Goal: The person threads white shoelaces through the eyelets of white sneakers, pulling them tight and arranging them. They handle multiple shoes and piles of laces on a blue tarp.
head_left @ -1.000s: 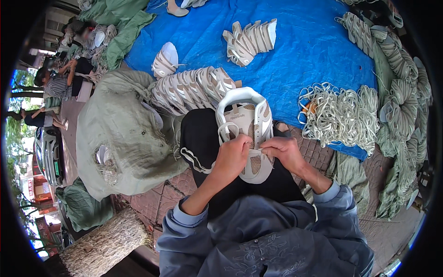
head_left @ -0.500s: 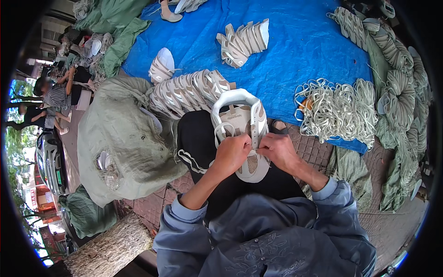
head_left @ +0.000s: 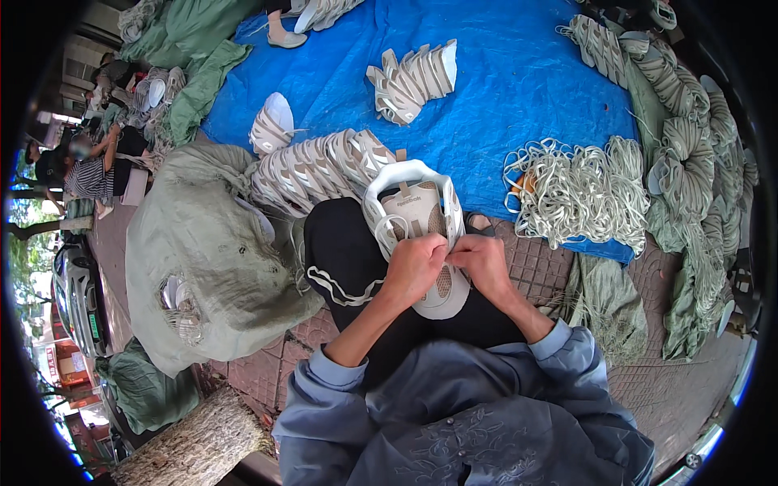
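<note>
On my lap lies a white and beige sneaker upper [head_left: 415,209], its collar pointing away from me and its rounded toe towards me. My left hand [head_left: 415,267] is closed over the lacing area, pinching a shoelace. From the right, my right hand [head_left: 484,263] meets it, thumb and forefinger pinched at the eyelet edge; the bit of lace between the fingertips is mostly hidden. A loop of white shoelace [head_left: 392,223] stands up beside the tongue. More lace trails across my black-clad left knee.
A row of nested uppers [head_left: 316,168] lies beyond my left knee, with another bundle [head_left: 413,81] on the blue tarp [head_left: 486,49]. Tangled white laces [head_left: 579,190] are heaped at right. A bulging pale sack [head_left: 211,259] stands left; stacked uppers [head_left: 689,170] line the far right. People sit at far left.
Both hands stay at the lacing, fingertips now closer together. The view has shifted slightly, moving the scene left. A foot at the top of the tarp shows more of its leg.
</note>
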A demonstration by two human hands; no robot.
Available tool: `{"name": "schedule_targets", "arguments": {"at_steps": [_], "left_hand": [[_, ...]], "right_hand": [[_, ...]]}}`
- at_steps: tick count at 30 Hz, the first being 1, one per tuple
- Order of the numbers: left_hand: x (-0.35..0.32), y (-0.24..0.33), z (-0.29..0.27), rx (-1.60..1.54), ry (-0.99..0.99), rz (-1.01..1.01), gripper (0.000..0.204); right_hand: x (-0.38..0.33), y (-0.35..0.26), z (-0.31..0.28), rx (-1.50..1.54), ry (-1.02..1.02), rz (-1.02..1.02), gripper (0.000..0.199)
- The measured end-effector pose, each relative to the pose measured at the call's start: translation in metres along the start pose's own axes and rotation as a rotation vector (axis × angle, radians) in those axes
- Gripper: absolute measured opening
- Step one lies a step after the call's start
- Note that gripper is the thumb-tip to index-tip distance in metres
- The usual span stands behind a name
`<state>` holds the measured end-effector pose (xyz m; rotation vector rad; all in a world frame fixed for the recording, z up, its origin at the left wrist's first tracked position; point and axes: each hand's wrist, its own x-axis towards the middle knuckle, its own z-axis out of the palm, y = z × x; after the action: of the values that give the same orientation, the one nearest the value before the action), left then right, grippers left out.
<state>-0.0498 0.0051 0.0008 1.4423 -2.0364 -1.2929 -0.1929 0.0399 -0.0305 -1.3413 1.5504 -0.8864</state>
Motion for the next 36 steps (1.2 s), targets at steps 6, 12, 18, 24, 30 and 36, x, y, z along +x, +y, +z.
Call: {"name": "schedule_targets", "arguments": {"at_steps": [6, 12, 18, 24, 30, 36], "left_hand": [[-0.008, 0.001, 0.000, -0.051, -0.014, -0.009, 0.015], [-0.007, 0.002, 0.002, -0.019, 0.000, 0.034, 0.015], [-0.008, 0.002, -0.002, 0.021, -0.062, 0.036, 0.020], [0.005, 0.010, -0.012, 0.096, -0.130, -0.090, 0.017], [0.018, 0.009, -0.017, 0.514, -0.223, 0.157, 0.012], [0.034, 0.012, -0.022, 0.659, -0.445, 0.193, 0.013]], "right_hand": [[-0.015, 0.010, 0.004, 0.192, -0.054, -0.060, 0.007], [-0.008, 0.018, 0.004, -0.079, 0.118, -0.449, 0.023], [0.006, -0.004, -0.017, -0.466, -0.064, -0.629, 0.033], [0.023, -0.004, -0.027, -0.802, -0.150, -0.868, 0.012], [0.027, -0.010, -0.028, -0.795, -0.089, -1.082, 0.007], [0.030, -0.009, -0.029, -0.764, -0.012, -1.127, 0.007]]}}
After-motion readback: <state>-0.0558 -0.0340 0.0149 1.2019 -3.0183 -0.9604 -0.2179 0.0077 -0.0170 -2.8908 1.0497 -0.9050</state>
